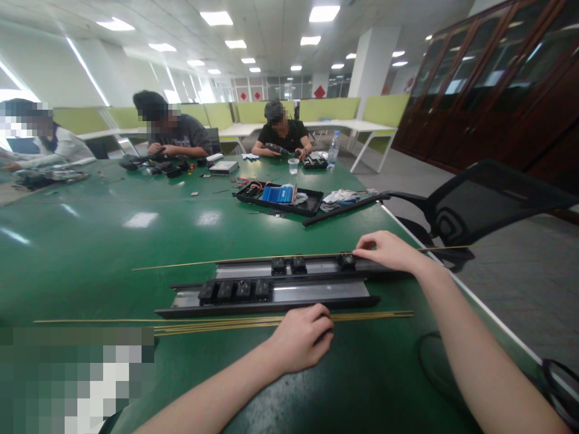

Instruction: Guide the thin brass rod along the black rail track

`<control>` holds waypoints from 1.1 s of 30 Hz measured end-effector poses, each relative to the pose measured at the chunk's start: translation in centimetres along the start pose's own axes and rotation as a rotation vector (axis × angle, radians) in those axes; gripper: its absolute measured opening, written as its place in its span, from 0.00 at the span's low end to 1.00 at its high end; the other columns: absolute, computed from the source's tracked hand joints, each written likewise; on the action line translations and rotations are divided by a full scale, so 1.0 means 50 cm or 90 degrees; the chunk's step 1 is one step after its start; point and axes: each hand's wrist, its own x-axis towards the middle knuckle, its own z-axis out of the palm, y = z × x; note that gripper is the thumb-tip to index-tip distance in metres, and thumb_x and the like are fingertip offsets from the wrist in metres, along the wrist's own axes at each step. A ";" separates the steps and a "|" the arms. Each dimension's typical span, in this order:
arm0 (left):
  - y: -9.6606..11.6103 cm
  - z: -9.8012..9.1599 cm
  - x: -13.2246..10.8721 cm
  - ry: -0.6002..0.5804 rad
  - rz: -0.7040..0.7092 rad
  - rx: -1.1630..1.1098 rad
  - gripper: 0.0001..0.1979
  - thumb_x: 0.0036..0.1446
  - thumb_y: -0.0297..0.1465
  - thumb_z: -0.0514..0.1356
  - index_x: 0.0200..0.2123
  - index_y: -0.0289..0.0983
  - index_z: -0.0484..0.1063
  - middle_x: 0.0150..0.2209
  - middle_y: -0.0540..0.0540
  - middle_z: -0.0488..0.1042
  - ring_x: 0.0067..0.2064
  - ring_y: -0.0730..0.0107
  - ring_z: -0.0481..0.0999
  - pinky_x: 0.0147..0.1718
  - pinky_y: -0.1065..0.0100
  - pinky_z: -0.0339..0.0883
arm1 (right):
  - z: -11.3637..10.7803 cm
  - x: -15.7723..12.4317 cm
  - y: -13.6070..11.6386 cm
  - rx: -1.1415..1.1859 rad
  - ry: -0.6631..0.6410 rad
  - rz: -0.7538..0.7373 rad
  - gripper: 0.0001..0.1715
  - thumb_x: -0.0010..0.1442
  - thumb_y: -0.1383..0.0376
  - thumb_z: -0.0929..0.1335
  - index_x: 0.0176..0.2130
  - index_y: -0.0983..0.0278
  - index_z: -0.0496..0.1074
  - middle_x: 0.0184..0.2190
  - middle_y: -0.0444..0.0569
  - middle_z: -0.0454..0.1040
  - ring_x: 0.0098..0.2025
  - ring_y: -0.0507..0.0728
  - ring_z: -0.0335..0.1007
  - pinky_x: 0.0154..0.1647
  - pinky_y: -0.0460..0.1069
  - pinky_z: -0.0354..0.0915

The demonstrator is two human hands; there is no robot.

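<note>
Two dark channel-shaped rails lie side by side on the green table. The near rail holds several black blocks at its left half. Three black blocks, one of them a right-hand block, sit along the far rail. My right hand pinches a long thin brass-coloured rod above that right-hand block. The rod runs along the far rail's back edge and sticks out past both its ends. My left hand, fingers curled, lies over a bundle of similar rods; its fingertips are hidden.
Further back stands a black tray with blue parts, beside white gloves and a long black strip. A black mesh chair is at the right edge. Several people sit opposite; one person holds a power tool.
</note>
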 end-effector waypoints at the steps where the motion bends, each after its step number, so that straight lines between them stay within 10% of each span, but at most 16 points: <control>1: 0.000 0.000 0.000 -0.001 0.001 -0.001 0.07 0.65 0.30 0.56 0.43 0.37 0.73 0.46 0.43 0.74 0.43 0.64 0.78 0.42 0.66 0.74 | 0.001 0.000 0.001 -0.001 -0.001 0.001 0.22 0.57 0.46 0.67 0.33 0.60 0.80 0.35 0.49 0.82 0.37 0.58 0.76 0.41 0.51 0.68; 33: -0.001 0.003 -0.002 -0.001 -0.001 0.001 0.08 0.65 0.30 0.56 0.43 0.37 0.73 0.46 0.43 0.74 0.43 0.65 0.78 0.41 0.66 0.74 | -0.002 -0.002 0.013 0.006 -0.007 0.013 0.23 0.57 0.45 0.67 0.32 0.60 0.79 0.35 0.48 0.82 0.37 0.59 0.76 0.42 0.51 0.68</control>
